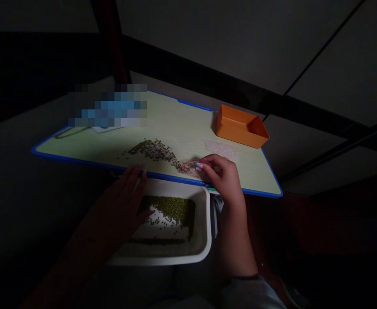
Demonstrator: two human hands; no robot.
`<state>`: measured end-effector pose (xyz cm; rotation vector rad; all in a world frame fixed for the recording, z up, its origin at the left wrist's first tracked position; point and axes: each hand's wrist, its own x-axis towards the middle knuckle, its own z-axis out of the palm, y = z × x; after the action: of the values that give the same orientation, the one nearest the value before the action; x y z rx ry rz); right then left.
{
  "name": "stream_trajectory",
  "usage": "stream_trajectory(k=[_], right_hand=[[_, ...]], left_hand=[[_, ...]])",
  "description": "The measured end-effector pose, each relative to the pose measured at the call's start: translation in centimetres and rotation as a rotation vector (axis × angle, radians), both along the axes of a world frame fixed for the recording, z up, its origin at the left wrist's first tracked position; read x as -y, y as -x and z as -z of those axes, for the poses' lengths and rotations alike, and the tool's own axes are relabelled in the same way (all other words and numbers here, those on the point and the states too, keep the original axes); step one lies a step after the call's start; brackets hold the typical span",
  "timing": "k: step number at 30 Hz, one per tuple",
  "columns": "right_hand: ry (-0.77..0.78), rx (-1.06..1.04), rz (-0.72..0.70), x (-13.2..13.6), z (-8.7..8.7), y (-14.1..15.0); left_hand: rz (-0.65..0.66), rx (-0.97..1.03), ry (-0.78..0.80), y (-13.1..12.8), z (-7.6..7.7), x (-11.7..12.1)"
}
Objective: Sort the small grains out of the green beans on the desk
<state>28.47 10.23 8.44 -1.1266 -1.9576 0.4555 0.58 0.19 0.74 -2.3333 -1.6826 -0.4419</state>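
Note:
My left hand (129, 193) grips the rim of a white tray (175, 257) held just below the table's near edge; the tray holds a layer of green mung beans (172, 208). My right hand (222, 176) rests on the pale table top (172, 124), fingers curled, its fingertips touching the end of a trail of mixed beans and grains (158, 152). A small heap of white rice (220, 149) lies just beyond the right hand. The light is dim.
An orange rectangular box (241, 127) stands at the table's far right corner. A blurred-out object (107, 107) sits at the far left, on something white. The table has a blue edge (88, 161). Dark floor and a dark frame surround it.

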Motion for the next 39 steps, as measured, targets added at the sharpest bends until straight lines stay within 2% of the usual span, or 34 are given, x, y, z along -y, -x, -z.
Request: stream_trajectory(k=[6, 14, 32, 39], right_hand=[[-0.05, 0.096, -0.032, 0.4, -0.2, 1.1], [-0.055, 0.171, 0.049, 0.6, -0.4, 0.4], [0.097, -0.096, 0.128, -0.3, 0.5, -3.6], [0.174, -0.128, 0.043, 0.0, 0.2, -3.5]], left_hand=[[0.009, -0.019, 0.023, 0.0, -0.2, -0.1], [-0.007, 0.009, 0.023, 0.0, -0.1, 0.0], [-0.01, 0.012, 0.021, 0.1, 0.1, -0.2], [0.004, -0.01, 0.013, 0.1, 0.0, -0.1]])
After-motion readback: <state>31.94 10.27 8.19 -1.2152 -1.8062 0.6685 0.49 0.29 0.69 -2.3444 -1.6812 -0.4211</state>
